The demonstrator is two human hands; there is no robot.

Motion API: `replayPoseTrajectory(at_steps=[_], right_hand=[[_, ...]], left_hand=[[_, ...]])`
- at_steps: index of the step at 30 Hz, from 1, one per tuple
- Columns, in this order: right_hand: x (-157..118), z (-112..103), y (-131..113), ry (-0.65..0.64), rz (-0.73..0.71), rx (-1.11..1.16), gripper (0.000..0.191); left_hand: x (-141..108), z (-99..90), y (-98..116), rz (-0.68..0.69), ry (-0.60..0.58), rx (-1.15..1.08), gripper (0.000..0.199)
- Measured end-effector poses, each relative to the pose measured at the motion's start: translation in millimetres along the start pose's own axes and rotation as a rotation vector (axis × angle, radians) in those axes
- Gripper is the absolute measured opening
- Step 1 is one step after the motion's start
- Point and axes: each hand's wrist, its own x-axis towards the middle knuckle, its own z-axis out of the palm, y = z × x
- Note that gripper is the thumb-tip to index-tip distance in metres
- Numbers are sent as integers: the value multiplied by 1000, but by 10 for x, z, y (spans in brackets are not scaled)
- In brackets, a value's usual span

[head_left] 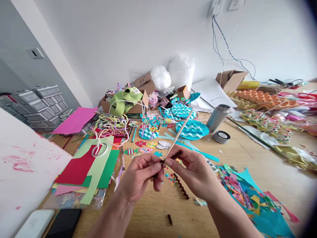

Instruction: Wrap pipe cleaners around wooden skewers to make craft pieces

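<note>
close under our lens a black phone (63,223) and a white box (34,223) lie flat on the worktop (247,155). above them our left hand (138,175) and right hand (193,172) meet, fingers (158,167) pinched shut on the near end of a thin wooden stick (178,135). its long axis runs up and away to the right from that pinch, over teal wave-cut paper discs (192,129). a fuzzy dark brown pipe cleaner (182,188) lies on the worktop just below our right hand. both hands are equally near the stick's end.
</note>
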Motion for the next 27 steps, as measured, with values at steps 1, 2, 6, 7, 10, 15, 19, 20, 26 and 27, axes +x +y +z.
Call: replayPoseTrajectory(at_steps=[1,2,6,7,10,15,19,20,26,27], right_hand=[[-12,-6,-11,-12,-2,17,15],[-22,-12,-20,-23,-5,32,15],[-27,-41,-25,-47,-6,90,15],[-18,-49,-16,-52,-2,100,16],[14,-68,25,-67,10,109,17],[49,-61,83,-9,29,61,18],[65,-9,77,43,33,16,16],[65,1,74,51,30,6,16],[49,-44,101,11,80,8,21],[50,-59,111,7,96,2,23]], left_hand=[[-5,-3,0,-29,-42,-64,10],[-10,-3,0,-57,-86,-118,10],[-21,6,10,-111,-161,-191,10],[-18,6,14,-114,-156,-185,10],[-3,-1,28,-126,-133,-150,11],[3,46,4,-11,11,144,21],[2,109,-92,370,282,714,19],[3,114,-116,496,332,875,15],[-1,77,-151,878,451,1341,15],[-4,75,-144,892,462,1357,15]])
